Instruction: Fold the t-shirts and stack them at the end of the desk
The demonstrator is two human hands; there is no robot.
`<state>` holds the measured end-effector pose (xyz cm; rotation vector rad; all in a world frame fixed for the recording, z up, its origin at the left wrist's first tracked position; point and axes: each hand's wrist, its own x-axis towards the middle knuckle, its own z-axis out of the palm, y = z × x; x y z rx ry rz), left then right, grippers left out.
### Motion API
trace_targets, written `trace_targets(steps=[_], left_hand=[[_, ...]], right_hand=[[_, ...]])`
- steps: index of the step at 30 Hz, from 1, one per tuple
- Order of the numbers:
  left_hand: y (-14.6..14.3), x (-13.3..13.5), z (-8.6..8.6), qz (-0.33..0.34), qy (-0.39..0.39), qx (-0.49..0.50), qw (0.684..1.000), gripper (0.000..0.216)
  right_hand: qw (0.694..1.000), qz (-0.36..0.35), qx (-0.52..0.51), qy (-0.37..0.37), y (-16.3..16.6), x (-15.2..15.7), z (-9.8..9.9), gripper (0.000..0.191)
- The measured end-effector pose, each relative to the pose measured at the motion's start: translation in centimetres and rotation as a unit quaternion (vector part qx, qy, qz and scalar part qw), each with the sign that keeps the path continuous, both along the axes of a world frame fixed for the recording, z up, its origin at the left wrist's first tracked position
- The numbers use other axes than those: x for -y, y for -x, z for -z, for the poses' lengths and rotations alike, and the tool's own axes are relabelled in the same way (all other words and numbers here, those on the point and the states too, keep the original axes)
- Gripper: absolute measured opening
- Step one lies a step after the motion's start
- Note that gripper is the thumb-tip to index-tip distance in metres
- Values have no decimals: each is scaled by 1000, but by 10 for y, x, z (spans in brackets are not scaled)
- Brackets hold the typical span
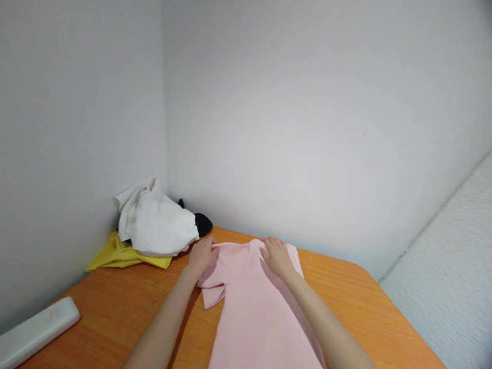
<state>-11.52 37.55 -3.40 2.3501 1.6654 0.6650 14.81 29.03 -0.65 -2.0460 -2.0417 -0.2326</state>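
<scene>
A pink T-shirt (pixel 257 318) lies on the wooden table, its neck end away from me and its body running toward me. One short sleeve shows on the left, with a second layer of fabric peeking out beneath it. At the far left corner of the shirt, my left hand (pixel 203 255) is closed, pinching the shoulder edge between thumb and fingers. My right hand (pixel 277 257) rests on the shirt near the collar, fingers over the far edge and thumb apart. The far right part of the shirt is partly hidden under my right hand and forearm.
In the back left corner, a crumpled white garment (pixel 159 220) is heaped on yellow cloth (pixel 119 253), with black fabric (pixel 202 224) behind. A long white object (pixel 40 328) lies at the left edge of the table (pixel 346 307). Walls rise behind and on the left.
</scene>
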Motion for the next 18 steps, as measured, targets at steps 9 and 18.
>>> trace_targets(steps=[9,18], left_hand=[[12,-11,-27,35,65,58,996,16],[35,-17,-14,-30,151,-32,988,11]], right_hand=[[993,-33,-38,108,-3,-83,-3,21],[995,59,-74,28,25,-68,25,34]])
